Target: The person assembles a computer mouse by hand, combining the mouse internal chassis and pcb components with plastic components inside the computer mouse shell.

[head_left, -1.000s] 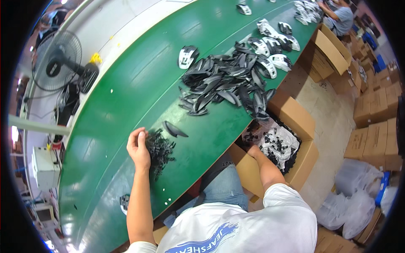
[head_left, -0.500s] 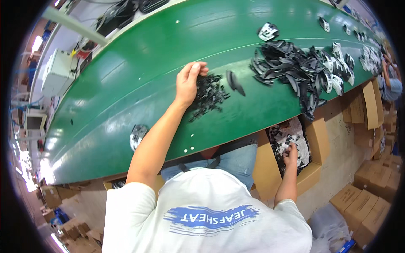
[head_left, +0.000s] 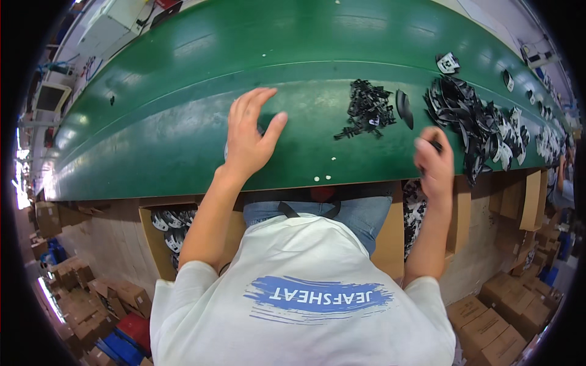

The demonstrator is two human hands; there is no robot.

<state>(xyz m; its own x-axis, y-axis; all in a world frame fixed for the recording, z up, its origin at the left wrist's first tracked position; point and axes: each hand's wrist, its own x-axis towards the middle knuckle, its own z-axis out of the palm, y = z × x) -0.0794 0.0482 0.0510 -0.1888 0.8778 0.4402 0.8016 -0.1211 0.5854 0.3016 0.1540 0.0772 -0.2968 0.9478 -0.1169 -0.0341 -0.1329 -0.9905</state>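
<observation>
My left hand (head_left: 247, 135) is open over the green tabletop (head_left: 183, 131), thumb and fingers apart. Beneath it a mostly hidden part shows only a pale edge and a dark bit. My right hand (head_left: 436, 165) is closed near the table's front edge, a small black piece (head_left: 436, 146) showing between its fingers; the rest of that piece is covered. Between the hands lies a heap of small black plastic pieces (head_left: 369, 108), with a single curved black piece (head_left: 403, 110) beside it.
Right of my right hand, curved black parts (head_left: 461, 104) are piled against white-and-black parts (head_left: 513, 137). A white-and-black piece (head_left: 448, 63) lies farther back. Open cartons flank my legs: a left carton (head_left: 148, 238) with white-and-black parts and a right carton (head_left: 387, 238). Another person's arm shows far right.
My right hand has risen from the right carton to above the table, holding a black piece. My left hand has left the small-piece heap, moved left and opened over the pale part. The view has shifted.
</observation>
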